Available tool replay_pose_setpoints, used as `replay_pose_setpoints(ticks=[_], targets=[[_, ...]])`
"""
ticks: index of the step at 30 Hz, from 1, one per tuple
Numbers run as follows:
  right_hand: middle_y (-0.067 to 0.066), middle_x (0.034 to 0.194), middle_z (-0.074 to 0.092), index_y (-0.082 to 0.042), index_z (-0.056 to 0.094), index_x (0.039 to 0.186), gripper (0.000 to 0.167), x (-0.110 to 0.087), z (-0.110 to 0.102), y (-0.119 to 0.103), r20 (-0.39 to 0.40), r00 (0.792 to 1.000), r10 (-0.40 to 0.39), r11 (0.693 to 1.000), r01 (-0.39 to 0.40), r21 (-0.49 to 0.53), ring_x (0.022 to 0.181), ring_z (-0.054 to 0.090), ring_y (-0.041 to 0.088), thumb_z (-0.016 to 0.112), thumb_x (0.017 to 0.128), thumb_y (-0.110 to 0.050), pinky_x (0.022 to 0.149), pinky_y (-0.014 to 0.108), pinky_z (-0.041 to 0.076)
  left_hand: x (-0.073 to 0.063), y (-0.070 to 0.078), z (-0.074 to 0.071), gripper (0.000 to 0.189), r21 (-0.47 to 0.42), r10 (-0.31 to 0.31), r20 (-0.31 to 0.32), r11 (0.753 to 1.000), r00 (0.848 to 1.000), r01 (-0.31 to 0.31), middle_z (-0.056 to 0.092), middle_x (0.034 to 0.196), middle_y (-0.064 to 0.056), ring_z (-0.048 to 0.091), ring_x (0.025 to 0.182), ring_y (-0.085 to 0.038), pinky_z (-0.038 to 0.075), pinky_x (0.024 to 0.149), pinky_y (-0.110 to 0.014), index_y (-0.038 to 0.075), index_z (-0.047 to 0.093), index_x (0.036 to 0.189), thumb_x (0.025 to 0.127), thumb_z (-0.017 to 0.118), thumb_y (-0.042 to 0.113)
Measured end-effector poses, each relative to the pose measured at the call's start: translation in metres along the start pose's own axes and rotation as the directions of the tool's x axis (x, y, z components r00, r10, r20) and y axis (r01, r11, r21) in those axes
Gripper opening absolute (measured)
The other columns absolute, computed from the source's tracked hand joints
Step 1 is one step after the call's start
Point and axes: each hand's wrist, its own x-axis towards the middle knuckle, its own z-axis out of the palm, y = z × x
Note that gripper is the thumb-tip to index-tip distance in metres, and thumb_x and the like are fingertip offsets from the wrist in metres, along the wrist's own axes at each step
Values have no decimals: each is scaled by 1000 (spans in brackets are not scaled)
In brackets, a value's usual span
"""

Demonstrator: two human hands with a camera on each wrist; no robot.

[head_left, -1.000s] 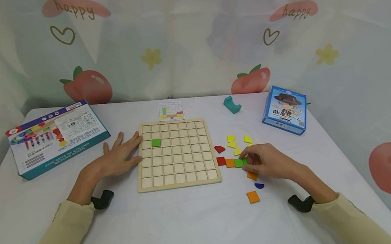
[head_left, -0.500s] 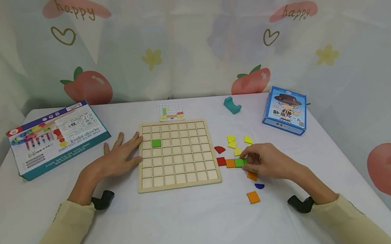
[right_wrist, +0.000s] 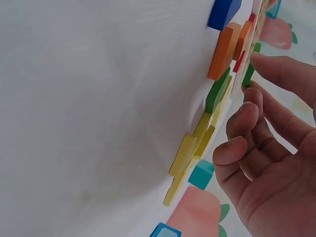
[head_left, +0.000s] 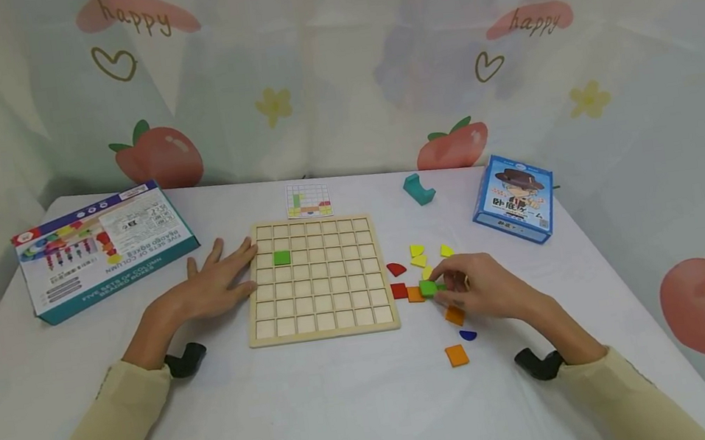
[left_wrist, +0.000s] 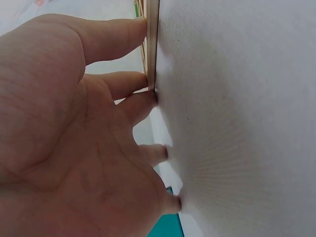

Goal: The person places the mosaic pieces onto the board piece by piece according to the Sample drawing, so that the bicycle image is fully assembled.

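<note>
Raised since the earlier frame, one green tile (head_left: 428,289) is pinched in the right hand (head_left: 484,284), right of the grid board (head_left: 325,333). Right-wrist view bares a second green tile (right_wrist: 217,92), which that hand partly hides from the head view. Fingers spread, the left hand (head_left: 215,284) touches the board's left edge; yellow pieces (head_left: 419,261) lie beyond.

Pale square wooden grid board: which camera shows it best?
The head view: the pale square wooden grid board appears almost whole there from above, barely covered. The left wrist view shows little beyond its edge, touched by the left hand; the right wrist, only a thin sliver.
</note>
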Motion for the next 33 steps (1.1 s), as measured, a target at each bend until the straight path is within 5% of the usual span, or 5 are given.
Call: replay_pose_setpoints(ticks=[33], targets=[[1,84,63,-6,75,118,25,49,11,-57,-65,991,-121,990,125,71,77,56,15,80,95,-17,61,21,47,-1,0,1,73,-3,2,-7,1000,1000,-2,12,179,-17,-10,162,-57,-12,116,-88,11,24,170,108,57,34]])
